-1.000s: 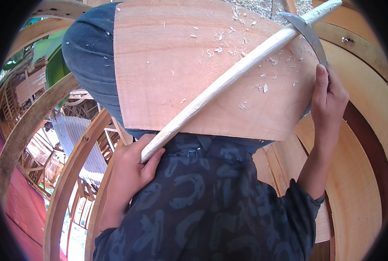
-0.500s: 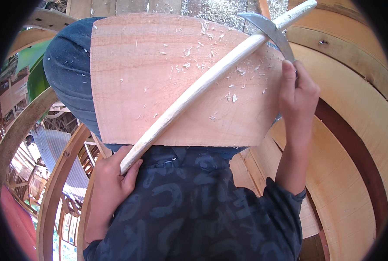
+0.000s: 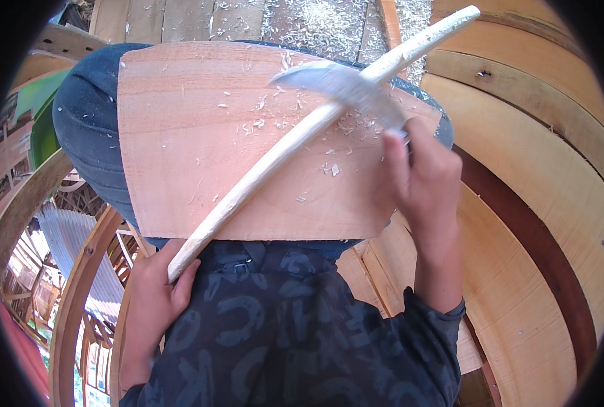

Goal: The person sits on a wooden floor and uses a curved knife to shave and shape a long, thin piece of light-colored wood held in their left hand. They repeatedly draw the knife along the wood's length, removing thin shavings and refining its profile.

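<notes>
Here both hands (image 3: pixel 154 288) grip the adze (image 3: pixel 302 136) across the board (image 3: pixel 200 136), shavings scattered.

Soft, even daylight lit the scene; shadows were faint, the blade (image 3: pixel 346 85) was motion-blurred, and straight edges curved into a black rim.

wood board (image 3: pixel 200 156) on lap, shavings (image 3: pixel 275 122) atop

The right hand (image 3: pixel 420 180) has slid inward from the far edge of the wooden board (image 3: pixel 248 142) onto its face, and the adze's metal blade (image 3: pixel 343 85) has swung from that edge over the shaving-strewn surface
</notes>
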The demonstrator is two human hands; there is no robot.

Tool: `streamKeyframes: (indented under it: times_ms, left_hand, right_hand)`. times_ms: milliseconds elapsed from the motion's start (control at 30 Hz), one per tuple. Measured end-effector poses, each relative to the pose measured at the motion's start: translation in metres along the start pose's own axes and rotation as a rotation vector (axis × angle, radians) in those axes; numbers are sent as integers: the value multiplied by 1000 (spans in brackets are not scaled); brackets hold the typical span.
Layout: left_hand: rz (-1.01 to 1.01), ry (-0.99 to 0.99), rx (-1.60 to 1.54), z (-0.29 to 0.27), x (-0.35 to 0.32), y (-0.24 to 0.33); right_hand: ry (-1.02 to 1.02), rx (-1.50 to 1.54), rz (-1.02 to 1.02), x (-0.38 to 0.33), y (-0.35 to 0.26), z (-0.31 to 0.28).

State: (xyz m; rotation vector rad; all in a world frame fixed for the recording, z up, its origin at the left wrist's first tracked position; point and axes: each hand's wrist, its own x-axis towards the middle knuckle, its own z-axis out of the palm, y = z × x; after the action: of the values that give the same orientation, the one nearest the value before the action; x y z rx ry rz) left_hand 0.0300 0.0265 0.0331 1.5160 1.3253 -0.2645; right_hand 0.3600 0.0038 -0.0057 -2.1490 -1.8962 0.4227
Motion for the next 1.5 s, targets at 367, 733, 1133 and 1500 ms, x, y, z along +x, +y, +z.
streamKeyframes:
  times_ms: [367,733,1133,1500]
  left_hand:
    - [20,50,-8,0,3,8]
    - [-77,-42,-8,-3,-1,1]
    - [58,12,-51,-2,0,-8]
    - [105,-29,-100,-13,1,-31]
  right_hand:
    - [64,34,59,8,9,4]
    - [80,-48,40,5,3,-1]
    - [118,-33,176,10,11,4]
    - [-337,923,488,-5,15,-17]
